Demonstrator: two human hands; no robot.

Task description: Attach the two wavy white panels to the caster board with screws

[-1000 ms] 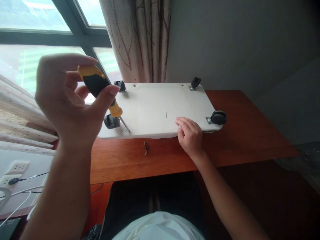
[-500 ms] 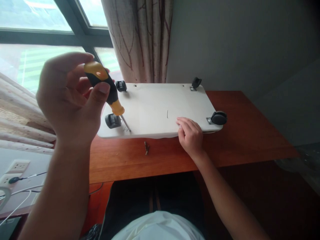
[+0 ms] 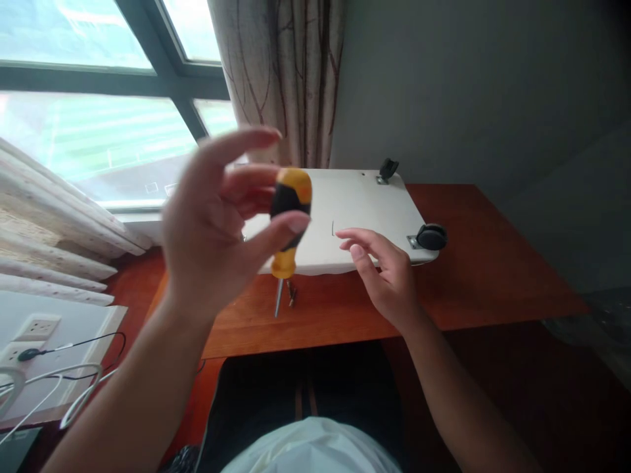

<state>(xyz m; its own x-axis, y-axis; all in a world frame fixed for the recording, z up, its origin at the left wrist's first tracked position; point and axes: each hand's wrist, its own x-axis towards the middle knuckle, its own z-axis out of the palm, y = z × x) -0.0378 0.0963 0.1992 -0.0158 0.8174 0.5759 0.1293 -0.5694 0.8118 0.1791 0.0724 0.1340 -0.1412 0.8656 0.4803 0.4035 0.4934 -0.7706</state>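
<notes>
My left hand (image 3: 217, 210) grips a yellow and black screwdriver (image 3: 290, 223) by its handle, the shaft pointing down in front of the table's near part. Thumb and fingers hold it, with the index finger raised off the handle. Over the near edge of a white board (image 3: 340, 203) is my right hand (image 3: 382, 269), fingers apart and nothing in it. A small thin black L-shaped piece (image 3: 332, 228) lies on the board just left of its fingertips. Black casters, one at the near right (image 3: 432, 237) and one at the far right (image 3: 388, 169), sit on the board; its left end is hidden by my left hand.
The board rests on a reddish-brown wooden table (image 3: 493, 263). Several small screws (image 3: 292, 293) lie in front of it, partly behind the screwdriver. Curtains (image 3: 296, 85) and a window stand behind. Cables (image 3: 83, 378) hang by a wall socket (image 3: 37, 328) at the left.
My left hand has swung right with the screwdriver, whose tip has left the board's left side and now points down. My right hand has lifted slightly and spread its thumb from its fingers.
</notes>
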